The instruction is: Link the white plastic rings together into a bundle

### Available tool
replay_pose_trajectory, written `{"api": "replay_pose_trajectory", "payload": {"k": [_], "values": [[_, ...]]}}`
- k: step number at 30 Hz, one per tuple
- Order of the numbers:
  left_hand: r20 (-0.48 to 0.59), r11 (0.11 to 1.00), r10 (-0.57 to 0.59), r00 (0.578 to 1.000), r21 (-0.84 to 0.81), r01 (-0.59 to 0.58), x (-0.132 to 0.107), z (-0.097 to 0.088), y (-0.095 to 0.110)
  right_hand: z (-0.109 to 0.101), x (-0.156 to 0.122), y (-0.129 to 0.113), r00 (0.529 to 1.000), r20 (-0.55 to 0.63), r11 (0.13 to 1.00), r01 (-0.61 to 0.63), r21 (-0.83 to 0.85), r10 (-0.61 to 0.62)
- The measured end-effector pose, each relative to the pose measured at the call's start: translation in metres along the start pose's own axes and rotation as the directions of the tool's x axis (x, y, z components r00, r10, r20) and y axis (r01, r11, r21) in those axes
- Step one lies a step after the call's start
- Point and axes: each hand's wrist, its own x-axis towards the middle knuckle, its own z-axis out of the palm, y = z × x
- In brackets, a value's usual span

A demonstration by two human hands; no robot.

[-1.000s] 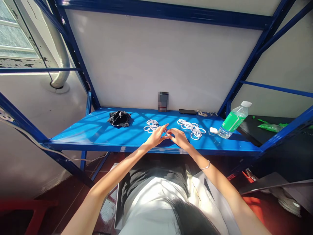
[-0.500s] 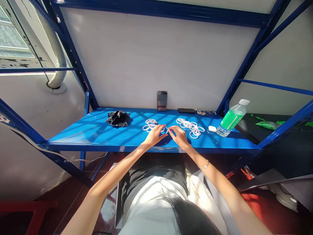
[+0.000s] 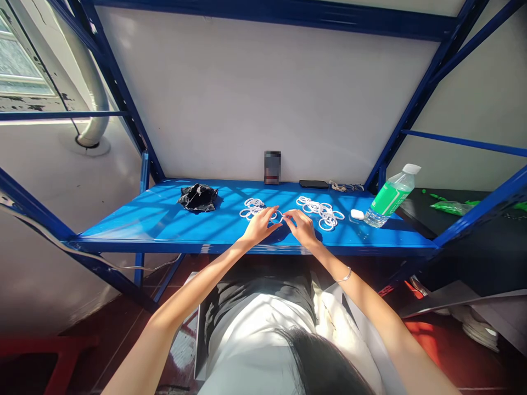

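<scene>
My left hand [image 3: 261, 226] and my right hand [image 3: 301, 226] meet near the front edge of the blue shelf. Between their fingertips is a thin white ring [image 3: 280, 214], partly hidden by the fingers. Both hands pinch it, thumb and forefinger closing from either side. Just behind my left hand lies a small group of white rings [image 3: 250, 209]. A larger, overlapping cluster of white rings [image 3: 325, 211] spreads out to the right of my right hand.
On the blue shelf [image 3: 135, 222] sit a crumpled black plastic bag [image 3: 198, 198], a dark upright box with blurred front [image 3: 272, 167], a black phone-like slab [image 3: 313, 184], a coiled cable [image 3: 338, 187], a small white case [image 3: 357, 214] and a green-labelled bottle [image 3: 389, 198]. Blue posts flank it.
The view has shifted very slightly. Both hands stay in nearly the same place, still pinching the white ring between them, and the ring clusters have not moved.
</scene>
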Motion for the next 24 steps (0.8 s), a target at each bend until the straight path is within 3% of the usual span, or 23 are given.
{"api": "replay_pose_trajectory", "payload": {"k": [10,24], "values": [[-0.050,0.999,-0.003,0.999,-0.039,0.001,0.0001,0.0002,-0.0021,0.0005,-0.0014,-0.0004,1.000,-0.014,1.000,-0.023,-0.008,0.023],[0.004,1.000,0.014,1.000,-0.006,-0.014,-0.0011,-0.0022,-0.0014,0.0014,-0.0031,0.0019,0.990,0.142,0.996,-0.008,-0.090,0.020]]}}
